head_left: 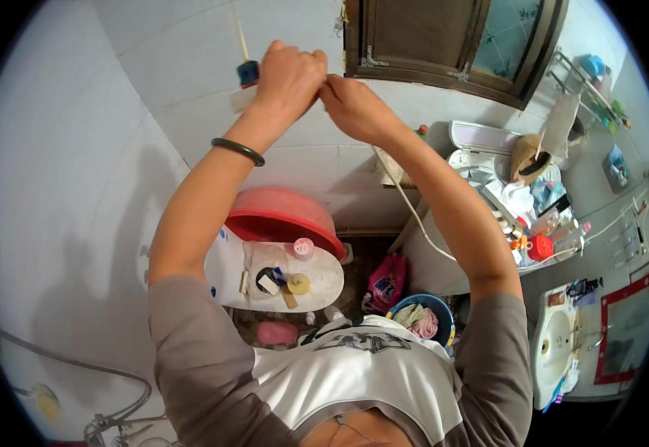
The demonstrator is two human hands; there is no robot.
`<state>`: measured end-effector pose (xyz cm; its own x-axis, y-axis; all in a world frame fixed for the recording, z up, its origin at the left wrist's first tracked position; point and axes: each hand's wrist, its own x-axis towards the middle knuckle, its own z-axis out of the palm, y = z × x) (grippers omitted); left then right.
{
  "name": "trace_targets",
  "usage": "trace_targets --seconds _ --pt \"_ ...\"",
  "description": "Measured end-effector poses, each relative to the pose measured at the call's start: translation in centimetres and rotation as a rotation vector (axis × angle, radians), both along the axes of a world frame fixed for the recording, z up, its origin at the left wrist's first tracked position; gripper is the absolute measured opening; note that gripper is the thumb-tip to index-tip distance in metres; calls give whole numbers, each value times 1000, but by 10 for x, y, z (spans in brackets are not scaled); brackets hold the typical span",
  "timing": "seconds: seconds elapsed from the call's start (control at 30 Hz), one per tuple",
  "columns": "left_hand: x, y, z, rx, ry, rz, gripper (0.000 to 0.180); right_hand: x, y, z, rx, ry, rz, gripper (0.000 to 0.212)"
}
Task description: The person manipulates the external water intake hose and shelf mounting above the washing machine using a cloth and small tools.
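Both my hands are raised in front of the tiled wall and meet there. My left hand (287, 78) is closed, its fingertips turned away from view. Against it, my right hand (358, 108) is closed in a pinch. What lies between the fingers is hidden. Beside my left hand, a small dark blue box (247, 72) sits on the wall with a thin pale cord (240, 33) running up from it. A whitish block (241, 100) shows just below the box. From behind my right wrist, a white cable (414, 210) hangs down to the right.
Below stands a toilet with its lid (320, 287) down, bearing tape rolls (298, 284) and a pink-topped tub (303, 248). A red basin (287, 212) leans behind it. At right are a cluttered washing machine (481, 160), a laundry bucket (443, 313) and a sink (555, 339).
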<state>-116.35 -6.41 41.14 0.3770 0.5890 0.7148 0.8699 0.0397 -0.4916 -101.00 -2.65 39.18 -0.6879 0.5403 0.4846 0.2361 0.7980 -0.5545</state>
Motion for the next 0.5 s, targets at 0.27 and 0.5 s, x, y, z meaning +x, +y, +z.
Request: trace_targets --seconds 0.27,0.5 --pt "4 4 11 90 10 -177 36 24 -1 20 230 -224 -63 39" --pt "-40 -3 17 118 -11 -115 46 97 -39 14 -16 -248 25 39"
